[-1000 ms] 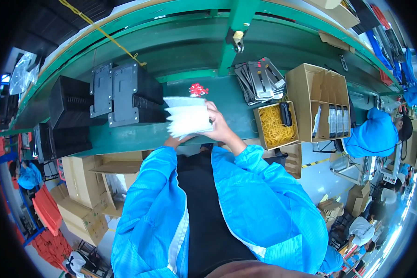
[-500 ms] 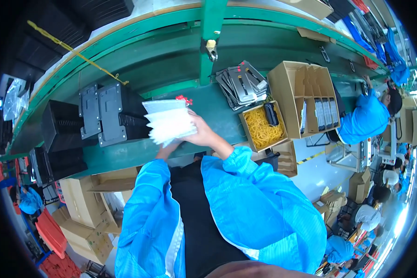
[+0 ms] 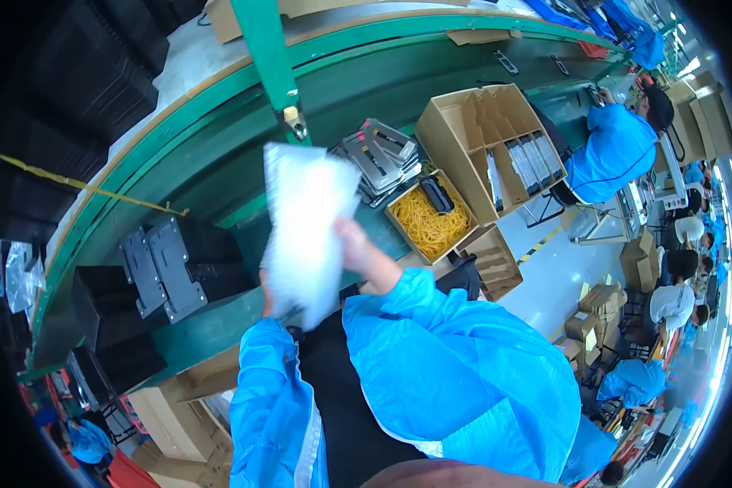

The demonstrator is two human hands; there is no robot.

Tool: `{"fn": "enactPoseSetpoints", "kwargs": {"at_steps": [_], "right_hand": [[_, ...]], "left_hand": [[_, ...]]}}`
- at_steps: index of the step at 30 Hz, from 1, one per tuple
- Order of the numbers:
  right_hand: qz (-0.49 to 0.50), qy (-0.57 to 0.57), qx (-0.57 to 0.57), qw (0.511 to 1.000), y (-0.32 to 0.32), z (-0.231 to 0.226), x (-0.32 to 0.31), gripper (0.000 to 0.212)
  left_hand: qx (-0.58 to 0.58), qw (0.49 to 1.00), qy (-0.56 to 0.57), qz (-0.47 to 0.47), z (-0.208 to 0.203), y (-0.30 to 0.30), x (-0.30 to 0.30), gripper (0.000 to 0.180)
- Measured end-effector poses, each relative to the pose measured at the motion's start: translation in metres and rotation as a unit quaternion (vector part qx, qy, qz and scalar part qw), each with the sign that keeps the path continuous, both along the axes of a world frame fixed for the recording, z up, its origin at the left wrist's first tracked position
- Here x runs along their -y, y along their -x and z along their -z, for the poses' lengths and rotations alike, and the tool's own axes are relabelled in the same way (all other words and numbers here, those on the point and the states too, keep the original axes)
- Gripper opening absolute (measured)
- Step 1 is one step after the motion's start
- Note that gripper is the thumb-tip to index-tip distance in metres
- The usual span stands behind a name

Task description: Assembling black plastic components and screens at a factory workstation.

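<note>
A thick stack of white packing sheets, smeared by motion, is held up in front of me between both hands. My right hand grips its right edge, fingers closed against it. At the lower left edge, my left hand holds the stack too, mostly hidden behind it. Beyond the stack lie several flat black-and-grey plates in a loose pile. To their right is a small cardboard box of yellow rubber bands, with a black device on top.
Black brackets stand with dark blocks at the left of the green bench. A tall divided carton holds several grey panels. Cardboard boxes sit below left. A co-worker in blue works at the far right.
The stack has turned upright and its fanned sheets have closed together. Both hands have moved with it. My view has swung right, shifting the bench things leftward; red bits behind the stack are now hidden.
</note>
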State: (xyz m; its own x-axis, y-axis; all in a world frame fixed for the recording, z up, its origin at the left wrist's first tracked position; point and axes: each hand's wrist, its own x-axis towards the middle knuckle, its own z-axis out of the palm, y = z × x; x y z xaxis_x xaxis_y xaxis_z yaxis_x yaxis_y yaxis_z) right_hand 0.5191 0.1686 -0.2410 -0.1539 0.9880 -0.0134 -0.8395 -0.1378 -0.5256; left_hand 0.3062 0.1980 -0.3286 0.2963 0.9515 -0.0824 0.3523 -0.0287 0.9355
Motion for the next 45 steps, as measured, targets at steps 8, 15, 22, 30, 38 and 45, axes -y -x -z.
{"fn": "enactPoseSetpoints", "kwargs": {"at_steps": [8,15,22,30,38,45], "right_hand": [[-0.153,0.196,-0.132,0.959,-0.047,0.036,0.044,0.070],[-0.341,0.074,0.388,0.853,0.002,0.071,0.088,0.072],[-0.424,0.330,0.132,0.833,0.008,0.082,0.097,0.067],[-0.095,0.262,0.228,0.933,-0.030,0.117,0.107,0.066],[0.114,0.312,0.280,0.901,0.010,0.130,0.071,0.061],[0.087,0.290,0.421,0.855,0.041,0.074,0.157,0.048]], "left_hand": [[-0.263,0.928,-0.184,0.190,-0.091,0.033,0.026,0.040],[-0.239,0.823,0.251,0.450,0.050,0.066,-0.007,0.054],[-0.042,0.794,0.467,0.387,0.165,0.075,0.042,0.054],[0.249,0.829,0.499,0.051,-0.013,0.035,-0.011,0.066],[0.298,0.839,0.442,-0.107,0.029,0.011,0.054,0.079],[0.090,0.987,0.126,0.034,-0.008,0.040,0.149,0.098]]}}
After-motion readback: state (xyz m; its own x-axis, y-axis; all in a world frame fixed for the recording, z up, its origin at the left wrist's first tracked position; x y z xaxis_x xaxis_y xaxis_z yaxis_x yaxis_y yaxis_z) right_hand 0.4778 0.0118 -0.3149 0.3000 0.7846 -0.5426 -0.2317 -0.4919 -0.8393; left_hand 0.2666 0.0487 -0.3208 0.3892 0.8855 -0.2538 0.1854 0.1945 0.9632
